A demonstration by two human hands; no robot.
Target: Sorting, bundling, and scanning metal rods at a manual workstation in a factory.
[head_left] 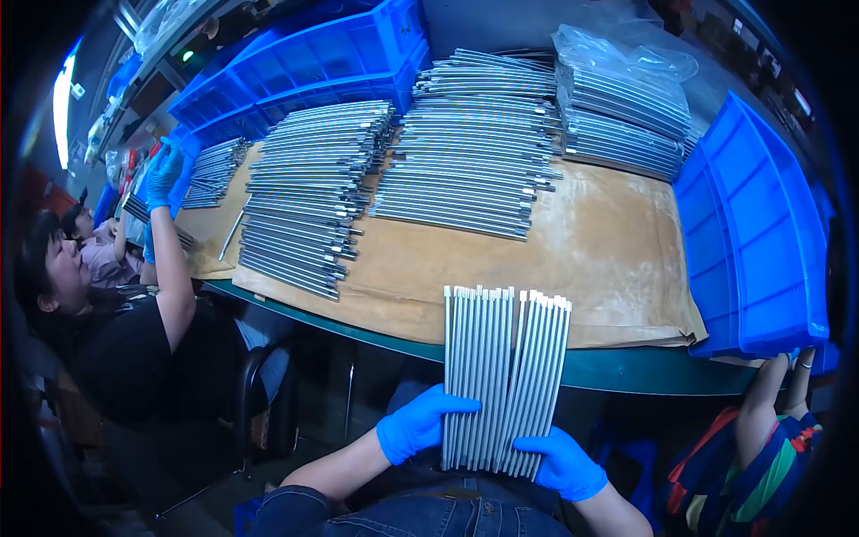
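Both my hands wear blue gloves and grip a flat row of several slim metal rods (483, 358), held upright in front of my lap at the table's near edge. My left hand (428, 421) closes on the left side of the row, its thumb lying across the front. On the lower right side, my right hand (559, 461) is closed too, thumb over the front. A narrow gap splits the row toward its top right. The rods' upper ends are slightly uneven, and the fingers behind them are hidden.
Brown paper (617, 259) covers the green-edged table. Stacks of similar rods lie at the left (309, 188) and middle (470, 161), with plastic-wrapped rods (626, 116) behind. Blue crates stand at the back (322, 63) and right (752, 224). Co-workers sit at left; another person's arms show at right.
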